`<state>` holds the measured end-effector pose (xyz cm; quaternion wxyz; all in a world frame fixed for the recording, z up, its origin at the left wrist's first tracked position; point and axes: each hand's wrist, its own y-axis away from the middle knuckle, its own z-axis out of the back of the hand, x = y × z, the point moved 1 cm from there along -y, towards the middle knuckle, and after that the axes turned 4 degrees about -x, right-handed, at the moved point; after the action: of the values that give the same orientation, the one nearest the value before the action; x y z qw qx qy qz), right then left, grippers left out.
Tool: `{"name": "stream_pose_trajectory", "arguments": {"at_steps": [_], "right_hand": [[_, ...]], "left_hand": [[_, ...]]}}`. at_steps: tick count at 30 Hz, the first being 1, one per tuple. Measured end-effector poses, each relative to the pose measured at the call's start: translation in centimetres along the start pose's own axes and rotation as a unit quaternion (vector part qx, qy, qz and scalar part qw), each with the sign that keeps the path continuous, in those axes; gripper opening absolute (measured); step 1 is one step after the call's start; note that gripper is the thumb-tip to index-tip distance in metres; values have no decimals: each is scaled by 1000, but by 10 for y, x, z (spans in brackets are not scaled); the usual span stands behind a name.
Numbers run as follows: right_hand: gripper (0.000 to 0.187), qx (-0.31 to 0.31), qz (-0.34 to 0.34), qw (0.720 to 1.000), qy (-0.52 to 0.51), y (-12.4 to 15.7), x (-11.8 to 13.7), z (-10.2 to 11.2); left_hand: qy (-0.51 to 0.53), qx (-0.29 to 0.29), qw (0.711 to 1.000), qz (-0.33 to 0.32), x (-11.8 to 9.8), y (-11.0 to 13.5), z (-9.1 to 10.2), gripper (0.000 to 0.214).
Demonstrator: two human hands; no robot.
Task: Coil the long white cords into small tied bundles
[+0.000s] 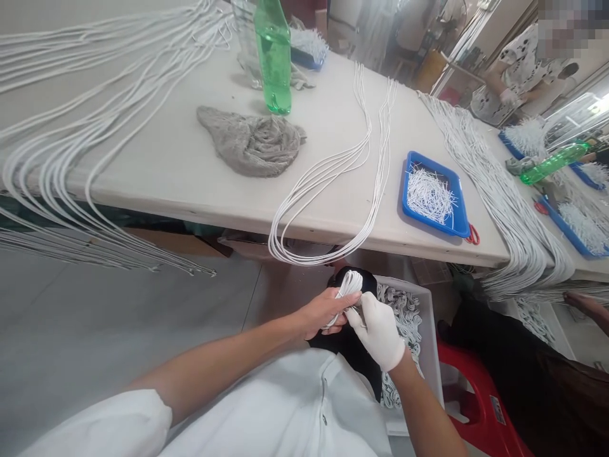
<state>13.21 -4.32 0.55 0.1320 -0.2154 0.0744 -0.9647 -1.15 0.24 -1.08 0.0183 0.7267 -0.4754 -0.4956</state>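
White shirt (280, 406) just below hands; L hand (323, 311) clenched round small coiled white cord bundle (346, 297), gloved R hand (378, 330) pinching its lower end. Wound cords (398, 317) fill crate (427, 330) beside R hand; long loose cords (323, 184) lie uncoiled on table (428, 244) beyond both hands.

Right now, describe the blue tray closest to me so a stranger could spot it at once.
On the white table, find the doubled white cords lying across its near edge. Just right of them sits a blue tray holding a heap of short white cord pieces. It is the nearest of the blue trays, with a red handle loop poking out at its near corner.
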Motion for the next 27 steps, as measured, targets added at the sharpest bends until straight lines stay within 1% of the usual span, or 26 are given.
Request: {"name": "stream_pose_trajectory", "arguments": {"at_steps": [4,6,7,9,10,11,12,14,15,16,17,18,20,21,22,23,24,25,26,27], "right_hand": [[27,-7,36,998,41,0,1,-5],[26,-3,32,999,29,0,1,-3],[25,4,25,1000,8,0,2,0],[21,23,-5,997,-68,1,4,7],[20,31,-32,992,-119,2,7,10],[21,38,-67,982,-172,3,10,13],[22,42,-105,968,-222,5,15,15],[24,49,-164,938,-301,8,28,17],[25,52,-177,927,-326,10,34,16],[26,54,-177,922,-341,11,39,15],[26,56,-165,923,-344,12,42,14],[25,54,-145,931,-332,12,43,12],[23,36,-95,958,-267,11,36,9],[22,20,-70,972,-223,10,29,8],[19,4,-44,983,-177,9,21,7],[17,-11,-20,991,-133,8,12,7],[16,-24,5,995,-93,7,4,6],[16,-30,31,997,-58,7,-3,5],[17,-33,56,997,-29,6,-8,4],[19,-28,78,997,-6,6,-12,2]], "left_hand": [[-9,-7,1000,3,3,-1,3,50],[-20,12,1000,-5,1,1,4,49],[-31,32,999,-15,-1,3,4,47],[-70,86,993,-51,-5,9,6,40],[-98,106,986,-80,-7,11,8,35],[-129,113,978,-116,-8,12,10,31],[-160,109,969,-155,-9,13,12,28],[-193,70,952,-227,-11,9,15,30],[-185,48,950,-247,-12,5,16,34],[-159,35,954,-251,-13,1,15,37],[-119,33,962,-242,-16,-2,14,37],[-77,44,970,-227,-19,-5,12,33],[-29,97,974,-203,-28,-5,8,27],[-37,121,972,-200,-32,-4,7,27],[-60,128,970,-200,-36,-1,7,26],[-86,115,971,-193,-37,2,9,29],[-104,95,976,-168,-36,4,11,38],[-110,82,983,-125,-32,6,14,44],[-101,84,989,-67,-25,6,17,44],[-84,102,991,-3,-17,6,19,39]]}}
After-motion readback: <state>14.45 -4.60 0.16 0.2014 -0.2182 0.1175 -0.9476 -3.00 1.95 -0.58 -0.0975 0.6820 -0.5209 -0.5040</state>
